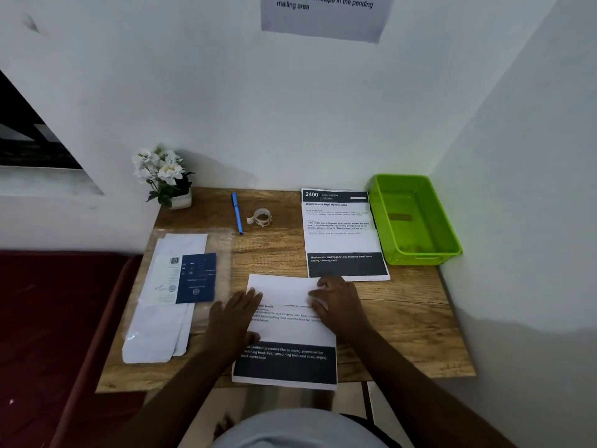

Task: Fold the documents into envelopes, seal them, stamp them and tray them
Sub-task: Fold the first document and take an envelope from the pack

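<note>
Currently 2 hands [235, 315] [339, 302] flat, pressing 1 of 2 documents [290, 334]; 1 tray [416, 253].

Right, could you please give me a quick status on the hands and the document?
Left hand and right hand flat, pressing the document. Top edge folded over. Envelopes untouched at left, green tray unobstructed.

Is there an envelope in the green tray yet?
No, the green tray by the wall holds no envelope; its bare bottom shows.
</note>
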